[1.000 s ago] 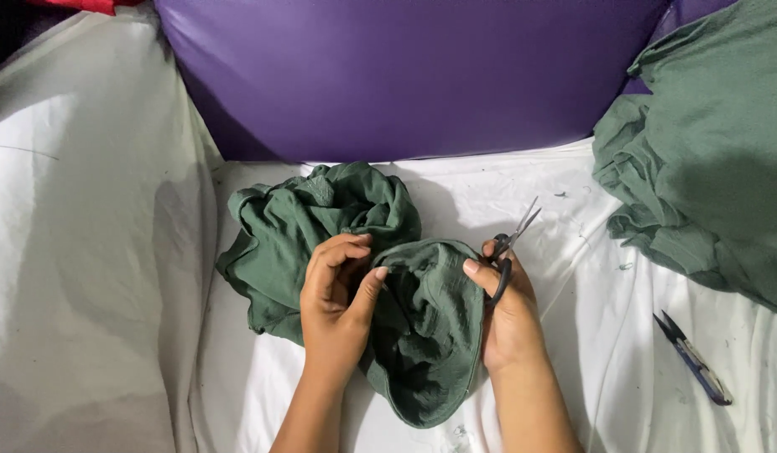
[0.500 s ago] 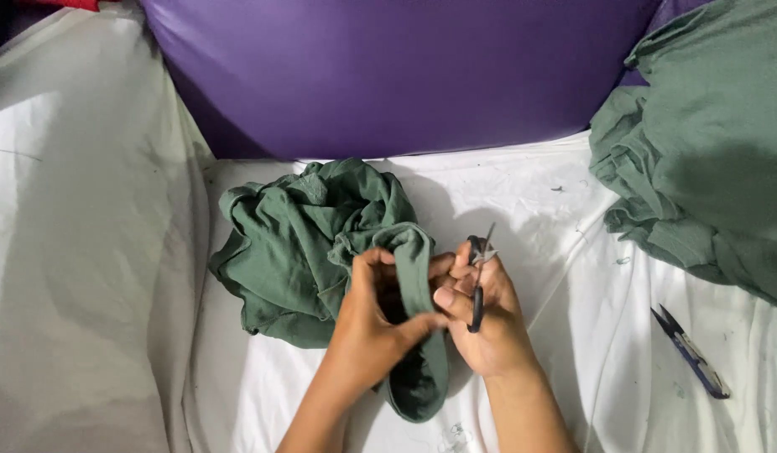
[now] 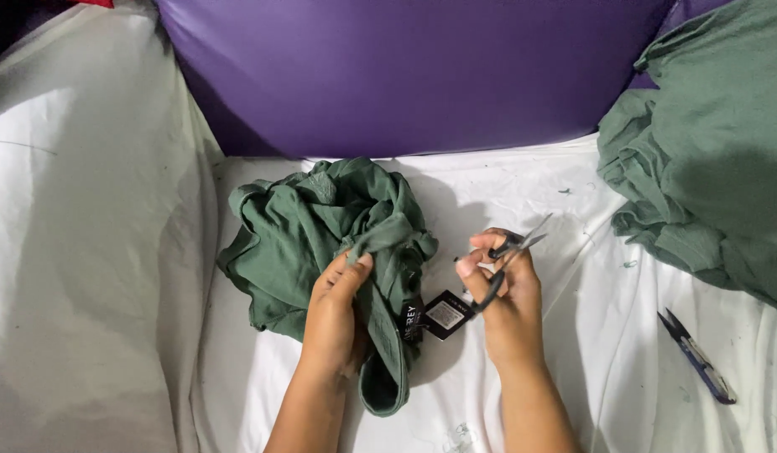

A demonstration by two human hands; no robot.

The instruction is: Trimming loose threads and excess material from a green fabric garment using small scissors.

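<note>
Big white sheet (image 3: 95,277) spread all over, from 6 o'clock up the left side to 10 o'clock. Shiny purple cloth (image 3: 405,75) across the top, at 12 o'clock. Large green cloth pile (image 3: 716,159) heaped at 2 to 3 o'clock, well apart from both hands.

Crumpled green garment (image 3: 313,226) bunched near the middle, a little toward 9 o'clock, lying on the sheet. One folded part hanging down toward 6 o'clock.

Left hand (image 3: 334,315) just below the middle, at about 7 o'clock, squeezed around a fold of the green garment, thumb on top. Right hand (image 3: 506,294) just right of the middle, at about 5 o'clock, fingers wrapped through the dark handles of small scissors (image 3: 510,252). Blades pointing up toward 1 o'clock, a little apart.

Small black tag (image 3: 445,315) between the two hands, joined to the garment edge, just beside the right thumb. Hard to tell if touching.

Little blue thread snips (image 3: 697,356) lying alone on the sheet at 4 o'clock, well apart from the right hand.

Tiny green thread bits (image 3: 628,264) dotted on the sheet near 3 o'clock.
</note>
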